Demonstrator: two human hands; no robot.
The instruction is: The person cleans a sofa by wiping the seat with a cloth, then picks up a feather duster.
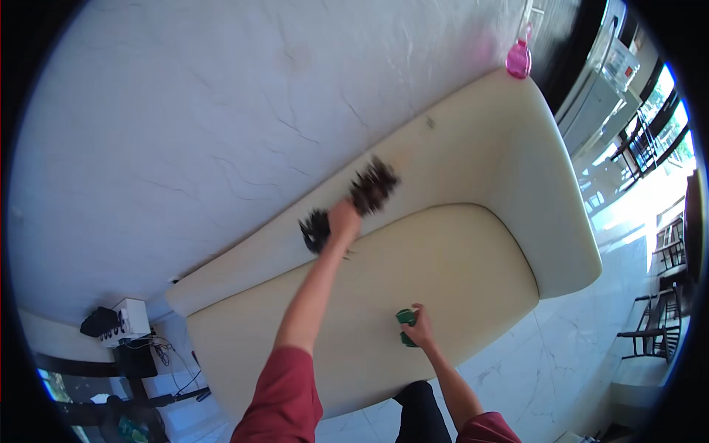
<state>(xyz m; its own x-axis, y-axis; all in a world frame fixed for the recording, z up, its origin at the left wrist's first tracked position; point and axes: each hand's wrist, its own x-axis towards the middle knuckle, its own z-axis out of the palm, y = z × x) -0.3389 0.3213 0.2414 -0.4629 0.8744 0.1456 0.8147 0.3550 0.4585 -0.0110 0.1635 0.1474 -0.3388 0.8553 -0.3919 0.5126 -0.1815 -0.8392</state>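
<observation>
My left hand [343, 221] is closed around a feather duster [374, 184] against the backrest of the cream sofa [450, 251]. Dark brown feathers stick out on the upper right side of the fist, and black ones on its left; motion blurs them. Over the front part of the seat, my right hand [421, 328] grips a small green object [406, 327]. Fingers cover part of it, so its kind is unclear. A pink spray bottle [519, 59] stands on top of the backrest near the far corner.
A marbled wall [185, 133] runs behind the sofa. At the left are a white box [133, 321] and tangled cables [164, 351]. Dark wooden chairs [657, 325] stand on the tiled floor [569, 340] at the right. A water dispenser [619, 66] is at the upper right.
</observation>
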